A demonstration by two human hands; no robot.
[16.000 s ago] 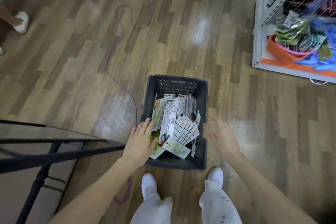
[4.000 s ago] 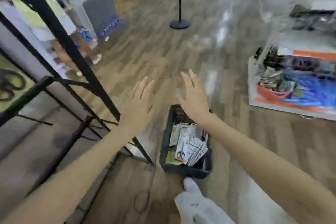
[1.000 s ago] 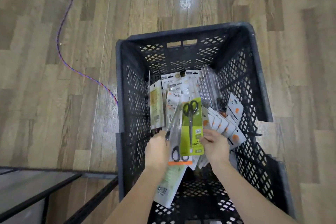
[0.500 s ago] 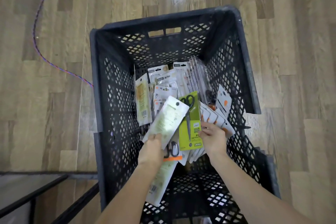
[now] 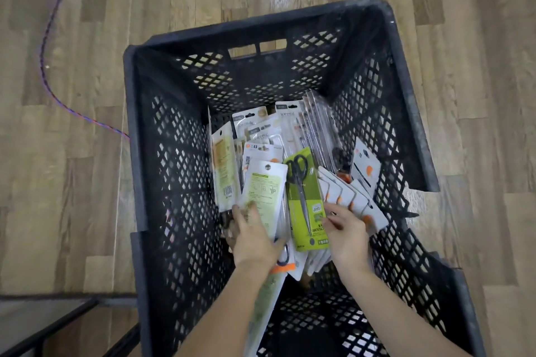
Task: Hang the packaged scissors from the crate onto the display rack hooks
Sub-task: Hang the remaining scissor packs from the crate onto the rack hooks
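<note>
both hands are reaching down into the black lattice crate (image 5: 162, 153), which is sitting on the wood floor (image 5: 87, 211). the left hand (image 5: 252, 238) is grasping a pale green-and-white scissors pack (image 5: 265, 194) near its lower end, thumb lying on the card's face, fingers going under it. the right hand (image 5: 346, 238) is pinching the right edge of the bright green scissors pack (image 5: 306, 197), black-handled scissors showing through the front, handles pointing to the far wall. the two packs are lying side by side, touching, on top of the loose pile of other packaged scissors (image 5: 304, 127) filling the far half of the crate. a fanned row of white cards with orange dots (image 5: 348, 197) is lying just beside the right hand's fingers. a purple-red cable (image 5: 46, 66) is snaking across the floor left of the crate, running up to its left wall. a dark metal frame (image 5: 49, 324) is showing at bottom left.
</note>
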